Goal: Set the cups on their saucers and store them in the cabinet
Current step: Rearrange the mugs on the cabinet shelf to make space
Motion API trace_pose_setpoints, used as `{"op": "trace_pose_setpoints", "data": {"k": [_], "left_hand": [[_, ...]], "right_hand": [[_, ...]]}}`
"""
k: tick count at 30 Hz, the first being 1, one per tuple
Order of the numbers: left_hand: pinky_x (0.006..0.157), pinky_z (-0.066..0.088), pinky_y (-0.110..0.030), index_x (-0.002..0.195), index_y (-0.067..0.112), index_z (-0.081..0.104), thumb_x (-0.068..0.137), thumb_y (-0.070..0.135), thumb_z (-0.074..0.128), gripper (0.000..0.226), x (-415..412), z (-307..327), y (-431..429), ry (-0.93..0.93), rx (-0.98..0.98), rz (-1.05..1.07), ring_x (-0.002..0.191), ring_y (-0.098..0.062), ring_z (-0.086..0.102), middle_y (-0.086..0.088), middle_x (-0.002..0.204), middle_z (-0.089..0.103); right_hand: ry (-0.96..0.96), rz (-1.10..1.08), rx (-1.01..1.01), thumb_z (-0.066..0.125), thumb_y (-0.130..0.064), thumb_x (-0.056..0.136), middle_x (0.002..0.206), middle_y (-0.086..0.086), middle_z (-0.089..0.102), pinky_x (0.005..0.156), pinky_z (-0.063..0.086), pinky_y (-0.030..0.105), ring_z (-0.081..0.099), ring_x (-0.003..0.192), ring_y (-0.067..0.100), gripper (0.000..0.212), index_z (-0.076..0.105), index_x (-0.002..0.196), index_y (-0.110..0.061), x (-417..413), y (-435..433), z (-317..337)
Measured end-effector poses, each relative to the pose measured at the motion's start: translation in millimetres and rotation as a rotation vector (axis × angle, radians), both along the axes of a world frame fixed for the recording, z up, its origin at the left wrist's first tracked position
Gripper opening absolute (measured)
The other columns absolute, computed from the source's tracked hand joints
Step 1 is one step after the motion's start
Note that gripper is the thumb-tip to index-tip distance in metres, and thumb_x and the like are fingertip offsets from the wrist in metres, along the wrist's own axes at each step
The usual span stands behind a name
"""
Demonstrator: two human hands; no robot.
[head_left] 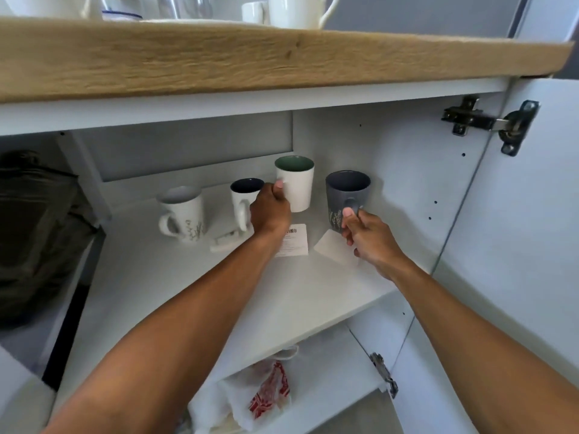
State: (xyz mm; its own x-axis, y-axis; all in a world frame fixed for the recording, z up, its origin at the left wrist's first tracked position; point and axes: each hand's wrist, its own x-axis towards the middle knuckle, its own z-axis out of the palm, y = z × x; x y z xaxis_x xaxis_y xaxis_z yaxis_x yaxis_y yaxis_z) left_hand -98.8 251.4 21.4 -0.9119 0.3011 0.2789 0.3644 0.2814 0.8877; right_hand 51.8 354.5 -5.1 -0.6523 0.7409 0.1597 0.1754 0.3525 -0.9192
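Both my arms reach into an open white cabinet. My left hand (270, 211) grips a white mug with a green inside (297, 186), held upright just above the shelf (200, 286). My right hand (366, 236) holds the handle of a grey mug with a leaf pattern (346, 195), upright near the right wall. A white mug with a dark inside (245, 198) stands just left of my left hand. Further left stands a white mug with a plant print (185, 214). I see no saucers on this shelf.
A paper label with a barcode (296, 242) and a white card (333, 250) lie on the shelf under my hands. A small white piece (224, 241) lies by the mugs. The door (526, 245) stands open at right. White crockery (294, 10) sits on the wooden counter. Bags lie on the lower shelf (329, 371).
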Motion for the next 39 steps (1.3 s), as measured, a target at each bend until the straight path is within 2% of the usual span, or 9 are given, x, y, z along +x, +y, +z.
{"op": "trace_pose_setpoints", "data": {"k": [4, 14, 19, 21, 24, 27, 29, 36, 39], "left_hand": [[0.083, 0.044, -0.037, 0.114, 0.010, 0.058, 0.105, 0.044, 0.028, 0.046, -22, -6, 29, -0.029, -0.022, -0.010, 0.105, -0.036, 0.060, -0.015, 0.113, 0.065], [0.076, 0.038, -0.033, 0.114, 0.004, 0.056, 0.106, 0.037, 0.028, 0.044, -58, -37, 62, -0.032, -0.065, -0.030, 0.106, -0.036, 0.057, -0.018, 0.114, 0.061], [0.072, 0.030, -0.029, 0.117, 0.002, 0.056, 0.107, 0.031, 0.029, 0.041, -69, -40, 71, -0.021, -0.072, -0.046, 0.091, -0.022, 0.047, -0.017, 0.116, 0.058], [0.072, 0.030, -0.028, 0.118, 0.003, 0.056, 0.106, 0.032, 0.028, 0.042, -72, -41, 75, -0.010, -0.083, -0.057, 0.093, -0.024, 0.048, -0.017, 0.116, 0.059], [0.074, 0.031, -0.029, 0.119, 0.005, 0.056, 0.106, 0.033, 0.028, 0.042, -77, -43, 82, 0.002, -0.101, -0.060, 0.106, -0.031, 0.055, -0.017, 0.117, 0.061], [0.073, 0.031, -0.029, 0.119, 0.007, 0.056, 0.106, 0.035, 0.026, 0.043, -80, -44, 86, 0.007, -0.135, -0.060, 0.100, -0.031, 0.055, -0.016, 0.119, 0.061], [0.074, 0.032, -0.029, 0.120, 0.008, 0.055, 0.106, 0.036, 0.025, 0.044, -82, -45, 89, 0.010, -0.145, -0.054, 0.106, -0.033, 0.056, -0.017, 0.122, 0.061], [0.077, 0.033, -0.029, 0.122, 0.010, 0.055, 0.106, 0.038, 0.023, 0.046, -88, -51, 94, 0.002, -0.162, -0.053, 0.112, -0.035, 0.055, -0.016, 0.123, 0.061], [0.077, 0.034, -0.029, 0.122, 0.011, 0.055, 0.106, 0.039, 0.023, 0.046, -90, -53, 96, -0.027, -0.141, -0.046, 0.110, -0.034, 0.056, -0.016, 0.123, 0.061]], "right_hand": [[0.007, -0.006, 0.024, 0.043, -0.052, 0.100, 0.082, -0.004, 0.062, 0.061, 0.041, 0.020, 0.056, 0.069, 0.008, 0.036, 0.055, 0.078, -0.027, -15, 10, -6], [0.021, -0.009, 0.099, 0.047, -0.049, 0.100, 0.074, -0.003, 0.064, 0.071, 0.048, 0.030, 0.058, 0.065, 0.011, 0.043, 0.065, 0.087, -0.012, -54, 30, -30], [0.012, -0.010, 0.180, 0.047, -0.045, 0.101, 0.080, -0.004, 0.064, 0.086, 0.051, 0.037, 0.062, 0.082, 0.022, 0.043, 0.068, 0.095, -0.008, -71, 36, -32], [0.005, -0.019, 0.222, 0.046, -0.043, 0.102, 0.084, -0.001, 0.065, 0.090, 0.050, 0.037, 0.065, 0.091, 0.028, 0.043, 0.068, 0.096, -0.007, -76, 37, -30], [0.008, -0.038, 0.266, 0.046, -0.041, 0.102, 0.083, 0.004, 0.066, 0.088, 0.049, 0.037, 0.065, 0.093, 0.033, 0.041, 0.067, 0.093, -0.007, -86, 38, -30], [0.009, -0.071, 0.319, 0.045, -0.041, 0.103, 0.090, 0.014, 0.071, 0.086, 0.048, 0.036, 0.064, 0.096, 0.036, 0.044, 0.068, 0.096, -0.005, -96, 41, -32], [0.013, -0.099, 0.351, 0.044, -0.042, 0.103, 0.094, 0.018, 0.072, 0.086, 0.048, 0.035, 0.064, 0.097, 0.037, 0.046, 0.069, 0.097, -0.004, -100, 42, -34], [0.031, -0.107, 0.375, 0.041, -0.044, 0.103, 0.094, 0.018, 0.073, 0.084, 0.049, 0.033, 0.065, 0.095, 0.036, 0.050, 0.071, 0.095, -0.004, -104, 51, -36], [0.022, -0.098, 0.379, 0.042, -0.046, 0.103, 0.091, 0.016, 0.073, 0.088, 0.050, 0.038, 0.066, 0.094, 0.037, 0.050, 0.070, 0.092, -0.005, -106, 54, -37]]}}
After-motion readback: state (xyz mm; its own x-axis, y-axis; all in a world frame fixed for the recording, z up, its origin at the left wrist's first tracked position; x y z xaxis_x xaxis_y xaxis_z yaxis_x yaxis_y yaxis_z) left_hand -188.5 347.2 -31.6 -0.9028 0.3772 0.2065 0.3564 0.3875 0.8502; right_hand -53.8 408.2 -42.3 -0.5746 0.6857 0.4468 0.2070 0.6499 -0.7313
